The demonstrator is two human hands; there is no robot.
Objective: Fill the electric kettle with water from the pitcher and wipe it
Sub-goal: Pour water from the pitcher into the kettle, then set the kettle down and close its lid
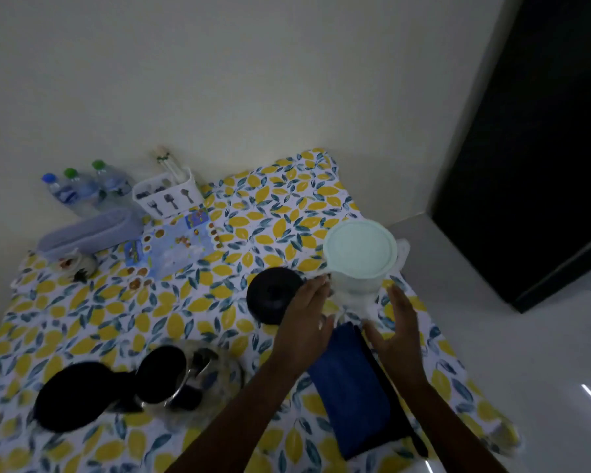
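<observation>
A clear pitcher with a pale green lid [359, 249] stands at the right side of the table. My left hand [306, 314] reaches to its left side with the fingertips at the handle area; whether it grips is unclear. My right hand [394, 327] is spread just right of the pitcher's base, not touching it. The steel electric kettle [185, 373] sits at the front left with its black lid [79, 394] swung wide, so its mouth shows. A round black kettle base [273, 295] lies left of the pitcher. A folded blue cloth [352, 387] lies under my forearms.
The table carries a lemon-print cloth [185, 312]. At the back left stand three water bottles [82, 189], a white cutlery holder [168, 196], a lilac container [89, 230] and a snack packet [174, 247]. The table edge and white floor are to the right.
</observation>
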